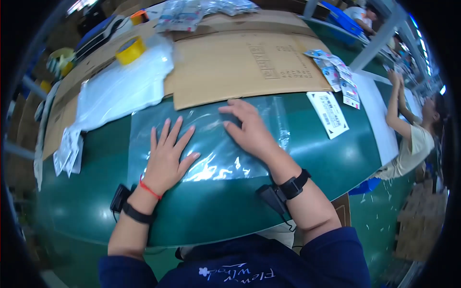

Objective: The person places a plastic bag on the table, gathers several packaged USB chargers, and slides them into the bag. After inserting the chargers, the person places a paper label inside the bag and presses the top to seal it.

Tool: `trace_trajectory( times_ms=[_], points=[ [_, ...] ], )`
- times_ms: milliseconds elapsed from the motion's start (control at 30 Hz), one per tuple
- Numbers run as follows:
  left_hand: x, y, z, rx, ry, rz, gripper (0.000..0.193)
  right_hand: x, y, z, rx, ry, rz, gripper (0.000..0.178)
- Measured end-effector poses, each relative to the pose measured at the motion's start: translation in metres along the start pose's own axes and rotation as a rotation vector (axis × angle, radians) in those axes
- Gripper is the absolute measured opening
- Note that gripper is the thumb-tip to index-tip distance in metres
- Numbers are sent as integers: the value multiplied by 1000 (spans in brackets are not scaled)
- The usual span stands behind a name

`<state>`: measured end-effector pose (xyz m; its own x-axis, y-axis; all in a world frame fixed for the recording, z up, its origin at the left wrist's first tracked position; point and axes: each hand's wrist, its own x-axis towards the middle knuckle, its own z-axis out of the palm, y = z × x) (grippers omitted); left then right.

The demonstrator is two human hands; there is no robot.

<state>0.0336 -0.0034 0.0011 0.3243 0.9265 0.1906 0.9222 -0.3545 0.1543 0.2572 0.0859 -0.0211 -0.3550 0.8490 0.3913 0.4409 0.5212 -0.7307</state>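
Observation:
A clear plastic bag [218, 158] lies flat on the green table [105, 201] in front of me. My left hand [168, 156] rests on its left part, palm down, with the fingers spread. On its upper right part is my right hand [249, 127], fingers bent a little and the thumb apart from them. Neither hand shows anything gripped. Just beyond the bag, flattened brown cardboard [216, 67] covers the far side of the table, its near edge close to my right fingertips.
Far left, a stack of translucent bags [125, 86] carries a yellow tape roll [130, 51]. Small packets [69, 151] lie left, more packets [336, 72] lie right. A white label sheet [328, 114] is right of the bag. Another person [413, 129] works beyond the table's right edge.

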Motion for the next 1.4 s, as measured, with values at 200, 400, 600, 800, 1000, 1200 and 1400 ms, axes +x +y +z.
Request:
trace_trajectory(
  times_ms=[200, 400, 600, 800, 1000, 1200, 1400],
  points=[
    [-4, 2, -17, -68, -10, 26, 61, -3, -3, 5, -54, -40, -65, 36],
    [-5, -2, -17, -173, -77, 18, 63, -5, -9, 1, -78, -76, -30, 37],
    [-5, -1, -18, -174, -42, 75, 62, 0, -10, -1, -44, -97, -82, 36],
    [-1, 4, -15, -163, -48, 123, 63, 36, -9, -68, -10, 210, -52, 44],
    [-2, 8, -13, -126, -67, 156, 62, 95, 102, -200, -550, 640, -65, 57],
    [-2, 13, -11, -120, -79, 157, 63, 95, 163, -241, -848, 311, 792, 73],
    [-1, 10, -11, -139, -94, 142, 63, 107, 142, -199, -842, 142, 652, 73]
  ],
)
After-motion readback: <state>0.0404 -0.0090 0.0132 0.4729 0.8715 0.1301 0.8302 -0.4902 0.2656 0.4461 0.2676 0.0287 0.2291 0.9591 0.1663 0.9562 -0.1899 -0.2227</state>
